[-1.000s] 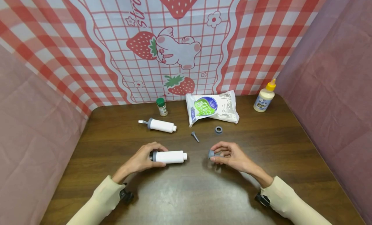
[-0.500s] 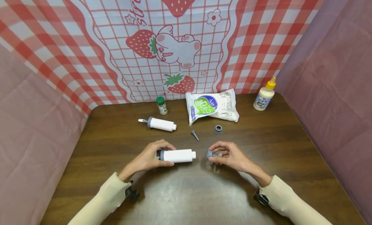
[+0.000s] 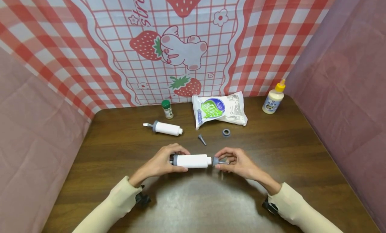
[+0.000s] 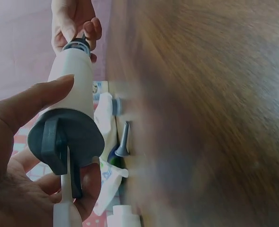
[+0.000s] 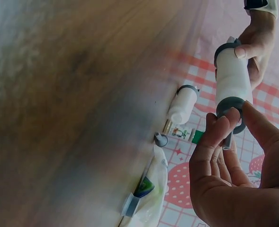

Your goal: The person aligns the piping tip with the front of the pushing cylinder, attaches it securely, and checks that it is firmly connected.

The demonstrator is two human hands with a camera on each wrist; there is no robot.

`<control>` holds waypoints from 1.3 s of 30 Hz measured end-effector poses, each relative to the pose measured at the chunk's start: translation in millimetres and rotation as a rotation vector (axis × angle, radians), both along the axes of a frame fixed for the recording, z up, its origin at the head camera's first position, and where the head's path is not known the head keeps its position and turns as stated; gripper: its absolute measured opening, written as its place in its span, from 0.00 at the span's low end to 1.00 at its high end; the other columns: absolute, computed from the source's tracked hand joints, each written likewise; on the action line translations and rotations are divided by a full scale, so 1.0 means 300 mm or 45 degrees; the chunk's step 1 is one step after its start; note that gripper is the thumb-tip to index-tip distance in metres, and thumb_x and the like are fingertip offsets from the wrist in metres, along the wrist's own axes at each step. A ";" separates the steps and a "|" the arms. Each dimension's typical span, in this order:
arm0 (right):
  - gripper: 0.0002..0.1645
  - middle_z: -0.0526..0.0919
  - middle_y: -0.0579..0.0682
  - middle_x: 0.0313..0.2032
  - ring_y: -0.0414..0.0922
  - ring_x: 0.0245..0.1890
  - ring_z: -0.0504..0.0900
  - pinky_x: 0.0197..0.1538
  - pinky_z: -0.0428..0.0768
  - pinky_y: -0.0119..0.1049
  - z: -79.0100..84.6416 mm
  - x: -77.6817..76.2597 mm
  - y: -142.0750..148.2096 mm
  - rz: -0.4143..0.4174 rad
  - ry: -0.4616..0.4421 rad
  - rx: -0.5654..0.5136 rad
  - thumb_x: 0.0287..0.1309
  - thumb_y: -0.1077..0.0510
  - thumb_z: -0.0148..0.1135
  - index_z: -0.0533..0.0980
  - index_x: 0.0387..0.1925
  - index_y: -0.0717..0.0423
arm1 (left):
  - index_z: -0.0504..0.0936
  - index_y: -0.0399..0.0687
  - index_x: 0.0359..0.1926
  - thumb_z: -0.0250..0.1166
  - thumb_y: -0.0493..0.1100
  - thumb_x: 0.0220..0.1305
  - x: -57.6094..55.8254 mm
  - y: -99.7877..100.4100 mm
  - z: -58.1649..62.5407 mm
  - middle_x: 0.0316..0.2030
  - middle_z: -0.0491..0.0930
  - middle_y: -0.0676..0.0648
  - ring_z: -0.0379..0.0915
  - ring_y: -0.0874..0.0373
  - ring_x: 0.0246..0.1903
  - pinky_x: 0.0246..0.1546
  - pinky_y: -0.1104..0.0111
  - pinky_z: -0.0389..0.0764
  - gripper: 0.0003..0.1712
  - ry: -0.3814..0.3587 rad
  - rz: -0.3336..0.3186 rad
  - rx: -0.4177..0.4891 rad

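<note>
My left hand point(image 3: 164, 162) grips a white icing syringe point(image 3: 193, 161) by its grey-capped end, holding it level with its narrow white tip pointing right. In the left wrist view, a dark handle and a white lever stick out from the grey end cap point(image 4: 68, 135). My right hand point(image 3: 242, 164) pinches a grey nozzle point(image 3: 215, 161) between thumb and fingertips, its wide end facing the syringe. From the head, a very small gap shows between tip and nozzle; in the right wrist view the nozzle point(image 5: 231, 106) overlaps the syringe's end.
Behind my hands lie a second white syringe point(image 3: 167, 128), a slim grey nozzle point(image 3: 202, 140) and a grey ring point(image 3: 226, 133). Farther back on the wooden table point(image 3: 193, 206) are a green-capped jar point(image 3: 167, 109), a white bag point(image 3: 220, 109) and a yellow-topped bottle point(image 3: 272, 99).
My left hand has moved right, bringing the syringe's tip up close to the grey nozzle. My right hand has moved only slightly and still pinches the nozzle.
</note>
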State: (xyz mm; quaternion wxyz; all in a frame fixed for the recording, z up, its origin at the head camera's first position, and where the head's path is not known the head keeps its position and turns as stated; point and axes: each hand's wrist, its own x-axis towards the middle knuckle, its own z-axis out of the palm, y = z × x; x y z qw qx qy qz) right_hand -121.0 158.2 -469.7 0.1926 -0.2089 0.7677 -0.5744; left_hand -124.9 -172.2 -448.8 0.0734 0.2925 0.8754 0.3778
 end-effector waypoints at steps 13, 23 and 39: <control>0.21 0.89 0.62 0.46 0.40 0.26 0.84 0.27 0.84 0.37 -0.007 0.031 0.002 -0.050 0.015 0.006 0.59 0.58 0.77 0.81 0.51 0.60 | 0.87 0.57 0.53 0.84 0.49 0.51 0.012 0.048 0.000 0.45 0.86 0.54 0.78 0.62 0.46 0.50 0.68 0.77 0.27 -0.005 -0.055 0.024; 0.20 0.89 0.60 0.45 0.40 0.40 0.90 0.48 0.88 0.35 -0.015 0.051 0.007 -0.054 0.110 -0.070 0.58 0.61 0.76 0.81 0.51 0.62 | 0.87 0.58 0.54 0.84 0.49 0.52 0.019 0.062 0.003 0.46 0.86 0.54 0.77 0.63 0.44 0.48 0.69 0.76 0.27 0.001 -0.065 0.034; 0.19 0.89 0.62 0.46 0.42 0.44 0.90 0.49 0.89 0.35 -0.011 0.035 0.010 -0.068 0.158 -0.140 0.58 0.63 0.76 0.84 0.51 0.63 | 0.88 0.57 0.53 0.83 0.50 0.53 0.016 0.075 0.002 0.47 0.89 0.54 0.78 0.62 0.44 0.48 0.68 0.77 0.26 0.008 -0.028 0.053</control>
